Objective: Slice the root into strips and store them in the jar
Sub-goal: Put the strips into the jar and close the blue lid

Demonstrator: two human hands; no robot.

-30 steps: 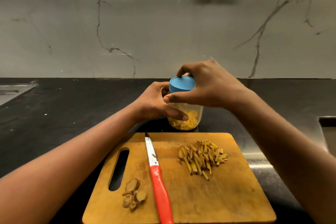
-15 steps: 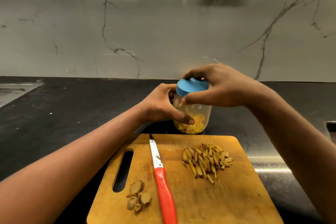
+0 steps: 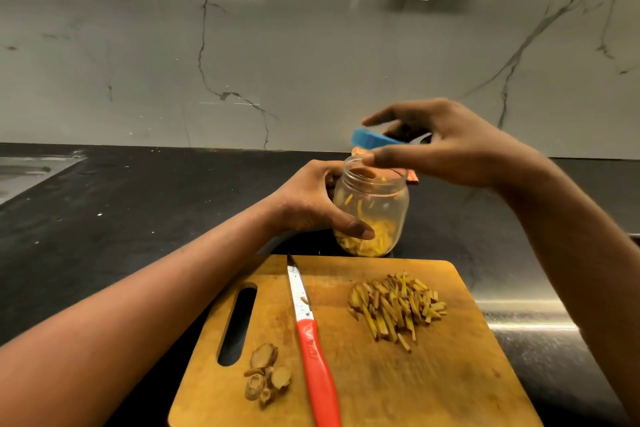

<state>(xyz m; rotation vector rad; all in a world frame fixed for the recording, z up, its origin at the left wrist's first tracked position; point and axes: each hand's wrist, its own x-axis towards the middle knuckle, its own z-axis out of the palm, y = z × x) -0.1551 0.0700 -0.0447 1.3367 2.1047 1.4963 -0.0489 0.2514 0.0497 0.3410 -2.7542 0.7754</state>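
Above the open jar (image 3: 372, 204), right hand (image 3: 450, 146) pinches the tilted blue lid (image 3: 375, 140); left hand (image 3: 311, 201) wraps the jar's side.

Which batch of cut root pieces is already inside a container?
The yellow strips at the bottom of the clear jar. The strip pile and the round end pieces lie loose on the cutting board.
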